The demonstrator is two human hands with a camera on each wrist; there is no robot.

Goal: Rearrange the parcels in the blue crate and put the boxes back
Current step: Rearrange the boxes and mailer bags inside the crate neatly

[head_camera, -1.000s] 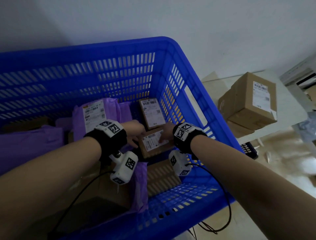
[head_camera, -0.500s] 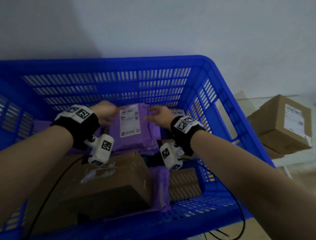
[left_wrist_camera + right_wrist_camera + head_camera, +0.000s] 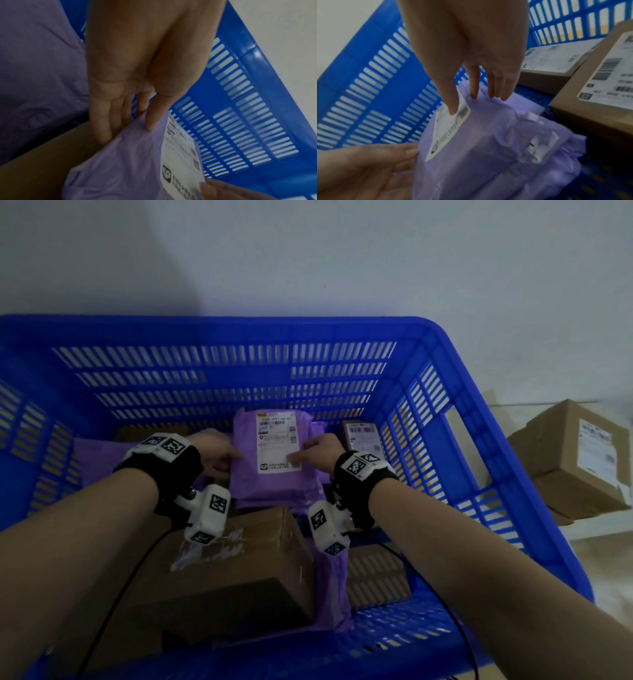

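Note:
A purple parcel (image 3: 270, 487) with a white label is inside the blue crate (image 3: 222, 330), near the back wall. My left hand (image 3: 226, 460) pinches its left edge. In the left wrist view the left hand (image 3: 128, 134) has its thumb on top of the parcel (image 3: 120, 162) and its fingers beneath. My right hand (image 3: 308, 450) holds the right side. In the right wrist view the right hand (image 3: 471, 104) has its thumb on the label and its fingers over the far edge of the parcel (image 3: 488, 148).
A large brown box (image 3: 239, 559) lies in the crate in front of the parcel. A small labelled box (image 3: 363, 434) sits at the back right and another box (image 3: 376, 577) at the front right. More purple parcels (image 3: 96, 453) lie on the left. Stacked cartons (image 3: 579, 457) stand outside on the right.
One second ago both hands were on a small brown box at the crate's right side. They moved left to the purple parcel and now hold it by both edges.

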